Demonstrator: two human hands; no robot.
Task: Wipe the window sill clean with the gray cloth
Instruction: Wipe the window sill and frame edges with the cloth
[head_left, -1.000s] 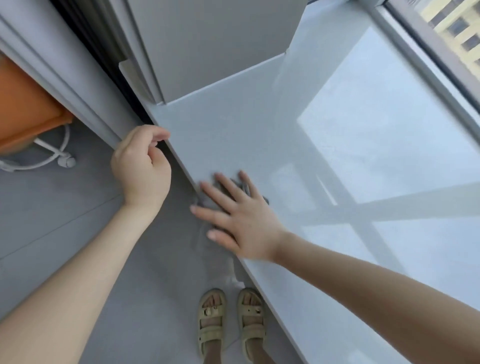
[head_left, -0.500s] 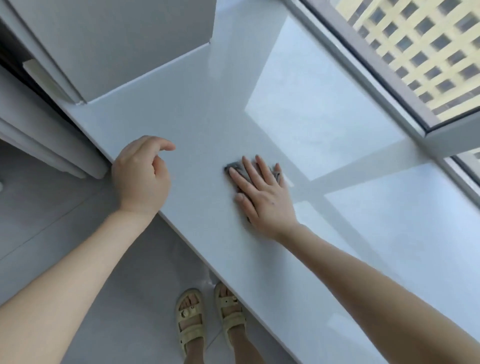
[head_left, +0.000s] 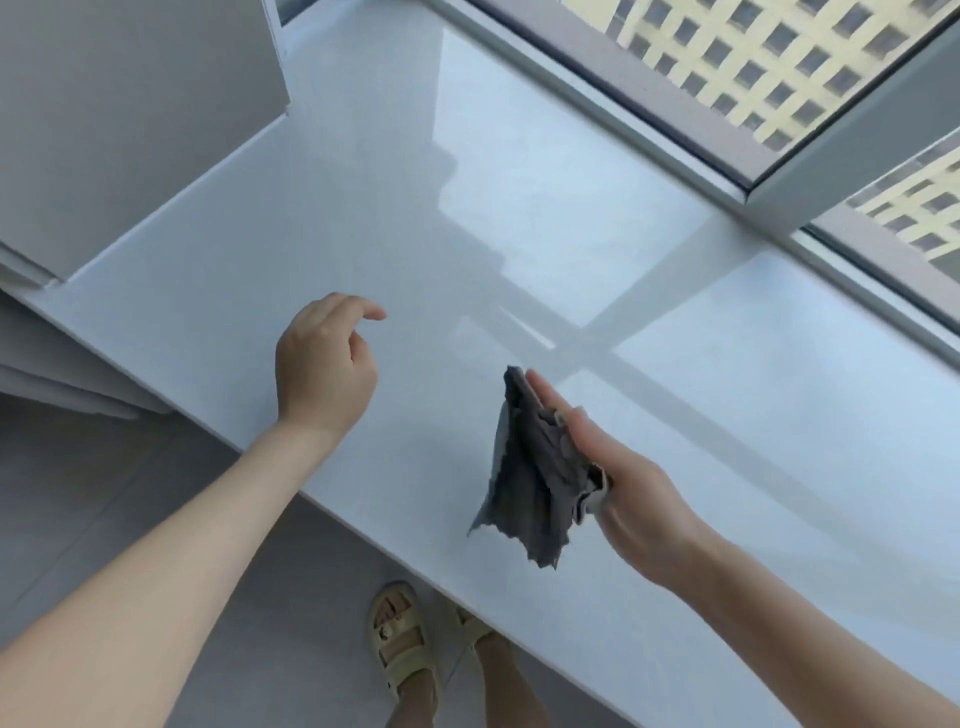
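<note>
Pinched seemingly by thumb alone against the straight-fingered right hand (head_left: 623, 483), the gray cloth (head_left: 535, 483) could slip free below it; the left hand (head_left: 322, 364) hovers loosely curled, empty.

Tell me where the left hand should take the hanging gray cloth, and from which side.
Pinch the free lower corner of the gray cloth, coming from the left: it hangs loose below the right hand, which covers its upper right edge.

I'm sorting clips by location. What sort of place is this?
Probably a room in a flat, beside a window. A deep, glossy window sill runs under a grey window frame, a yellow high-rise with many windows stands outside, and the person wears sandals on a grey floor.
</note>
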